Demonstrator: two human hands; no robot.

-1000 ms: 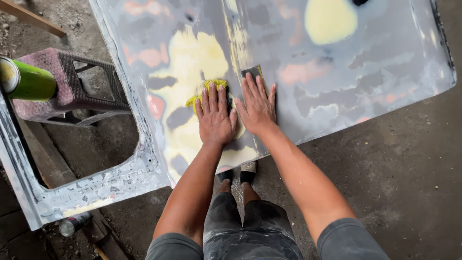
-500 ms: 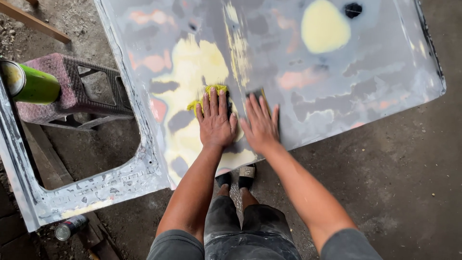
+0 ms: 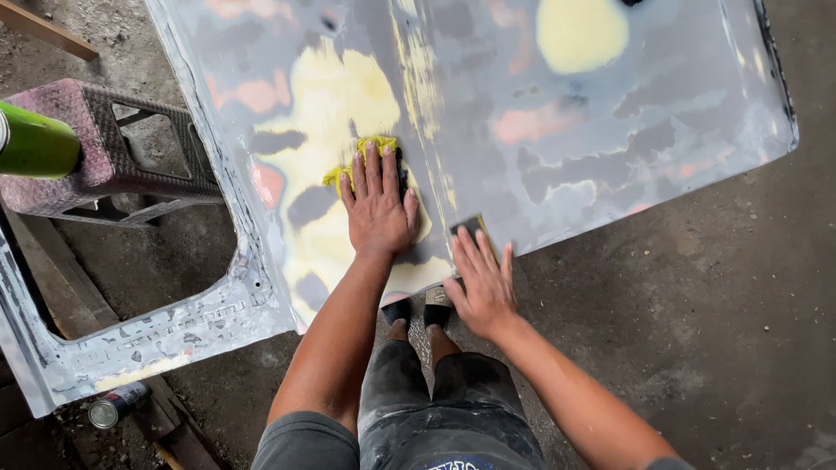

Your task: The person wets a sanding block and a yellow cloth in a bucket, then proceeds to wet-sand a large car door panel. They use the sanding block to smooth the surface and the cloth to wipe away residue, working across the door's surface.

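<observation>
The left hand (image 3: 378,207) presses flat on a soft yellow cloth (image 3: 366,157); the right hand (image 3: 482,283) splays over a thin, probably stiff pad (image 3: 470,229) on the panel (image 3: 610,130).

we see grey car panel (image 3: 610,130) blotched pale yellow and pink, yellow cloth (image 3: 376,146), green can (image 3: 35,144), pinkish mesh stool (image 3: 104,148).

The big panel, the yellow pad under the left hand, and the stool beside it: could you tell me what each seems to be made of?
Panel: probably sheet metal, sanded dull grey, with matte cream filler patches and pinkish spots.
Yellow pad: soft, looks like sponge or cloth; it bunches under the left hand.
Stool: likely moulded plastic, faded pink, with a lattice top and cut-out sides.
</observation>
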